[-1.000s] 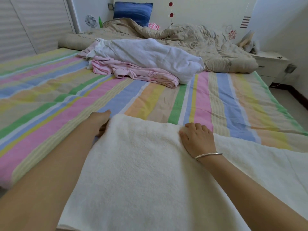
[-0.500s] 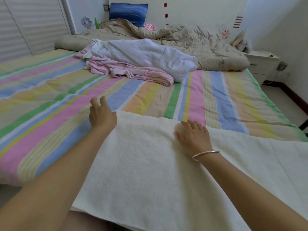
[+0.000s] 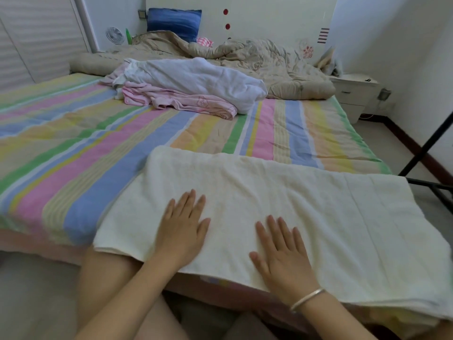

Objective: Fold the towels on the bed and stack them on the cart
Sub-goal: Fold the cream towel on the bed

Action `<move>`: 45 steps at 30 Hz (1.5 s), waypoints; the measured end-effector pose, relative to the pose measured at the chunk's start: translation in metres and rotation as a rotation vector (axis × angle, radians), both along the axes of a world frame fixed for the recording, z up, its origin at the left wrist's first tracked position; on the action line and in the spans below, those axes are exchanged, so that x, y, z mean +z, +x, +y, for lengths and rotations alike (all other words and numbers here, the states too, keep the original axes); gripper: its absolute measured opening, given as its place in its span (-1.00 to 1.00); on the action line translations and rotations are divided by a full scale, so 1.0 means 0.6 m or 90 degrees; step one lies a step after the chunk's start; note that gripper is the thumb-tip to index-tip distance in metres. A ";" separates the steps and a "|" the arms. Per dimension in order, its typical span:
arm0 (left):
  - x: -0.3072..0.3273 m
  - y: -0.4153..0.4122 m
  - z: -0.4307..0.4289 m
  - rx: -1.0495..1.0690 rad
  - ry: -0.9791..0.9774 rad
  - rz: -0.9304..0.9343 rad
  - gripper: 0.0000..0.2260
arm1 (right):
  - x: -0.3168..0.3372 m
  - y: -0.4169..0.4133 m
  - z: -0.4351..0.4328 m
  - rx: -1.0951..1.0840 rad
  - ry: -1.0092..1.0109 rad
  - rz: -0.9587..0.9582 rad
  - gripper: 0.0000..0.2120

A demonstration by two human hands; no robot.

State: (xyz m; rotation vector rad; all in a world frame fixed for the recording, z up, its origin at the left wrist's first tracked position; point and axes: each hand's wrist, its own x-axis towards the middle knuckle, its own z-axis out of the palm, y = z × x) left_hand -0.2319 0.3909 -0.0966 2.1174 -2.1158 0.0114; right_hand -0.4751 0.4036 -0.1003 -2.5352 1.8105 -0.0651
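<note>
A cream towel (image 3: 306, 200) lies spread flat across the near edge of the striped bed (image 3: 73, 148), its near edge hanging a little over the mattress side. My left hand (image 3: 182, 229) rests flat on it, fingers straight and spread. My right hand (image 3: 282, 253), with a silver bangle at the wrist, lies flat on the towel beside it. Further back on the bed a white towel (image 3: 196, 79) lies crumpled on top of a pink cloth (image 3: 179, 101). No cart body is in view.
A beige quilt (image 3: 257, 60) and blue pillow (image 3: 174, 23) fill the head of the bed. A white nightstand (image 3: 355, 94) stands at the right. A black metal frame (image 3: 426, 153) stands beside the bed's right corner. My bare knees are under the towel's near edge.
Both hands have slid back from the towel's far edge toward me and now lie flat on its middle. The view has pulled back, showing more of the towel.
</note>
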 end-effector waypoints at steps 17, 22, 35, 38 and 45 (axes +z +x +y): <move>0.063 0.225 -0.007 0.367 0.081 0.335 -0.32 | 0.003 0.096 0.039 0.144 -0.033 -0.014 -0.17; 0.098 0.227 0.007 0.368 -0.054 0.314 -0.54 | -0.004 0.108 0.029 0.166 -0.043 -0.038 -0.26; 0.088 -0.119 -0.015 -0.065 -0.192 0.136 -0.74 | 0.035 0.002 0.037 0.187 -0.052 -0.277 -0.54; 0.084 -0.255 -0.016 -0.208 -0.159 0.225 -0.78 | 0.043 -0.088 0.040 0.060 -0.149 -0.320 -0.80; 0.070 -0.455 -0.003 -0.495 -0.111 0.286 -0.80 | 0.079 -0.333 0.073 -0.503 -0.228 -0.520 -0.80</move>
